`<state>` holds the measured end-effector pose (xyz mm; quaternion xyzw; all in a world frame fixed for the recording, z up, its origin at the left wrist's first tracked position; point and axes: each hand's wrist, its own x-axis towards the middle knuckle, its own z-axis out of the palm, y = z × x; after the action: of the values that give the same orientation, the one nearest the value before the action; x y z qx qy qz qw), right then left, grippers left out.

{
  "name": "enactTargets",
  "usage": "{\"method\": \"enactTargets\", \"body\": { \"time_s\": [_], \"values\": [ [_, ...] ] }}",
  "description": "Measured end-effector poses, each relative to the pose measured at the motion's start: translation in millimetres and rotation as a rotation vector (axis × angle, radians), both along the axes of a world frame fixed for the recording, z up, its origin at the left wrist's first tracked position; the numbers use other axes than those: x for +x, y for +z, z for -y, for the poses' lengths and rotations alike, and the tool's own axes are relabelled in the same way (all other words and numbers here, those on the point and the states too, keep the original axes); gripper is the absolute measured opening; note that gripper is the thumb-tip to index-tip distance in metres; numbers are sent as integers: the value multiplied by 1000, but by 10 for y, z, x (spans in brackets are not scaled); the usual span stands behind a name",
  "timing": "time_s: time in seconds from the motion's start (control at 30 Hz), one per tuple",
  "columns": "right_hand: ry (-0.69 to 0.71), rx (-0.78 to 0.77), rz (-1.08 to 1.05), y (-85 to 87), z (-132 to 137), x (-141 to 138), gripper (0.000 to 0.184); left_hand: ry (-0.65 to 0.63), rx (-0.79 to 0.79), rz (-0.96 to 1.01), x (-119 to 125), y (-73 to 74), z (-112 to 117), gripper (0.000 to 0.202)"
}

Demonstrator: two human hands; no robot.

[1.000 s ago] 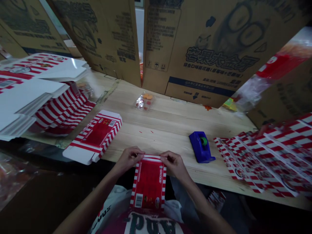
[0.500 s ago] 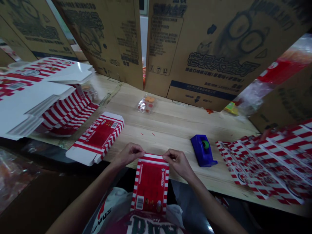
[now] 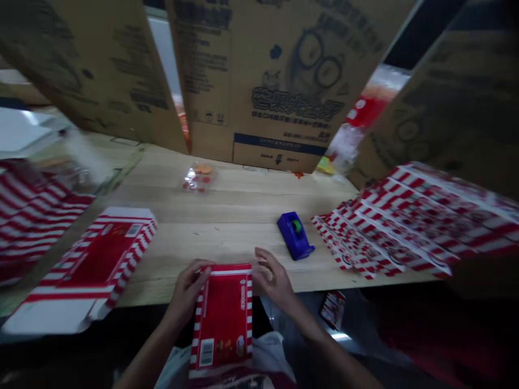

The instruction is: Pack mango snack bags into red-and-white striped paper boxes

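A red box with red-and-white striped edges [image 3: 225, 313] stands against my body at the table's front edge, its printed panel and barcode facing up. My left hand [image 3: 190, 286] is closed on its upper left edge, thumb on top. At the upper right corner is my right hand [image 3: 274, 281], its fingers bent but apart; whether a fingertip touches the box I cannot tell. A blue tape dispenser [image 3: 292, 235] with a green core sits beyond my right hand. Another striped red box [image 3: 99, 254] lies on the left with its white end flap open.
Flat striped cartons [image 3: 405, 221] are fanned out at the right. A clear packet of small pieces [image 3: 198, 177] lies mid-table. Tall cardboard sheets [image 3: 259, 70] wall off the back. Striped packaging [image 3: 36, 216] stands far left. A small printed item [image 3: 333, 309] is on the floor.
The view has swung right, so the table's things sit further left. My right hand has loosened from the box's top corner and its fingers have spread. My left hand has shifted to the box's side.
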<state>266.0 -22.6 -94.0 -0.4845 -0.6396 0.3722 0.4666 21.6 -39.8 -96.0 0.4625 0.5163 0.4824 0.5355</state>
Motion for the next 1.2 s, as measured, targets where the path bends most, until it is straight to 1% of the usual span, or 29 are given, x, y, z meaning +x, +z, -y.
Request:
{"method": "enactTargets", "body": {
  "time_s": [0.03,0.1,0.13,0.17,0.23,0.3,0.37,0.47,0.53,0.6,0.7,0.73,0.8,0.9,0.97,1.03,1.1,1.2],
  "values": [
    [-119,54,19,23,-45,179,35,11,-46,21,22,-8,-10,25],
    [-403,151,81,75,-157,594,25,37,-121,82,67,-11,-31,28],
    [-516,163,116,92,-218,802,20,55,-148,115,91,-5,-39,30],
    [-580,141,141,97,-279,992,18,74,-164,145,114,5,-43,32],
    [-580,40,148,65,-393,1275,18,98,-186,178,154,32,-45,35],
    [-525,-40,114,-5,-479,1401,19,110,-209,179,181,58,-43,37],
    [-510,-58,57,-78,-522,1401,21,110,-238,177,197,75,-43,40],
    [-542,-51,-59,-148,-502,1309,25,100,-254,183,204,82,-46,41],
    [-592,-36,-135,-165,-440,1261,28,92,-244,186,202,83,-48,39],
    [-619,-50,-266,-174,-348,1240,28,69,-238,182,199,85,-48,38],
    [-590,-91,-500,-221,-190,1232,26,8,-241,153,198,80,-47,39],
    [-580,-95,-539,-254,-143,1229,26,-2,-243,145,201,73,-48,40],
    [-582,-80,-517,-345,-76,1223,26,0,-252,147,209,50,-56,39],
    [-604,-30,-366,-505,-62,1239,25,20,-242,170,217,21,-109,38],
    [-611,6,-264,-594,-94,1280,25,9,-218,177,207,32,-185,37],
    [-620,30,-193,-653,-121,1337,25,-21,-189,169,177,83,-295,37],
    [-637,44,-166,-673,-106,1382,26,-74,-171,151,123,165,-419,37],
    [-685,57,-161,-604,9,1341,25,-200,-171,91,30,301,-574,35]
  ]
}}
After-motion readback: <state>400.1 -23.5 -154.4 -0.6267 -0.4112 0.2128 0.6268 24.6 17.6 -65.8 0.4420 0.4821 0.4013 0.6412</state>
